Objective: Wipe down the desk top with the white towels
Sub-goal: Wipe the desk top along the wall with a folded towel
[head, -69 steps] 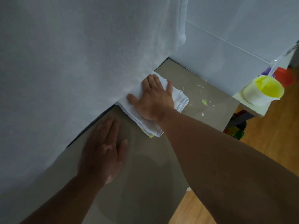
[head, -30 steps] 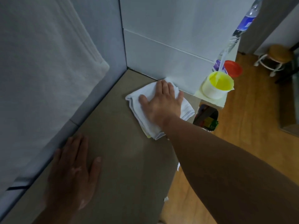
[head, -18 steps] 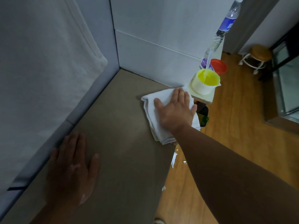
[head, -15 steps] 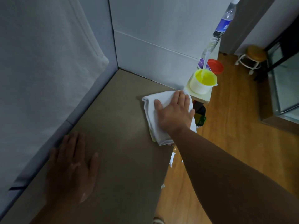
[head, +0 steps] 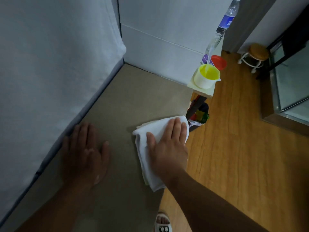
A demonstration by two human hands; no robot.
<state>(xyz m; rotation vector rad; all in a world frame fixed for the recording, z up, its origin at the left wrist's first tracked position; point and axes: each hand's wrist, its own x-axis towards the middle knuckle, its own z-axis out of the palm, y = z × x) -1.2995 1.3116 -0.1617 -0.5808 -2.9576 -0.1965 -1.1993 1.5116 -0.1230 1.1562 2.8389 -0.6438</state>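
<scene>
One folded white towel [head: 144, 158] lies flat on the grey-brown desk top [head: 133, 97], close to its right edge, with the far corner reaching that edge. The right hand [head: 168, 146] presses down on the towel with straight fingers held close together and the thumb spread to the left. The palm covers much of the cloth and no finger curls round it.

The left hand [head: 85, 153] rests flat on the bare desk surface, apart from the towel on its left. Its fingers are straight and slightly parted, and it holds nothing. It lies just beside the pale partition [head: 93, 101] that runs along the desk's left side, where a large white cloth [head: 50, 64] hangs. White wall panels [head: 158, 39] close the desk's far end.

Past the far right corner, a small pale shelf [head: 203, 92] carries a white cup with a yellow inside [head: 207, 76]. A red round dish [head: 219, 61] sits just behind the cup, along with a clear plastic water bottle with a blue label [head: 225, 22]. Below the shelf sits a dark bin of coloured wrappers [head: 200, 114].

On the wooden floor [head: 242, 156] stands a round wood-topped stool [head: 257, 52]. A foot in a white sandal [head: 163, 223] shows at the bottom edge.
</scene>
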